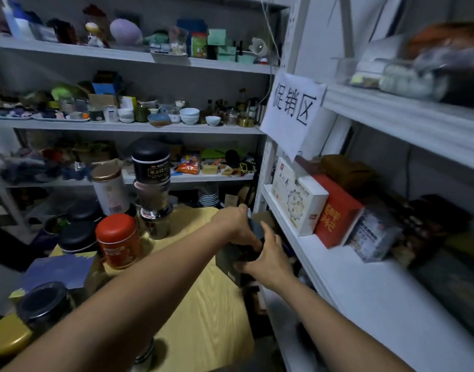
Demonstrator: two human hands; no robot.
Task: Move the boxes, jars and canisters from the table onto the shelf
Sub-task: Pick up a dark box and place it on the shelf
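Note:
Both hands hold a dark grey box above the right edge of the yellow table, next to the white shelf. My left hand grips its top from the far side. My right hand grips its near right side. On the table stand a red canister, a stack of a black-lidded canister on metal tins, a white canister, round black tins, a blue box and a black-lidded jar.
The right shelf board holds a white box, a red box and dark packages further back, with bare board nearer me. A paper sign hangs from the shelf post. The back shelves are crowded with bowls, jars and toys.

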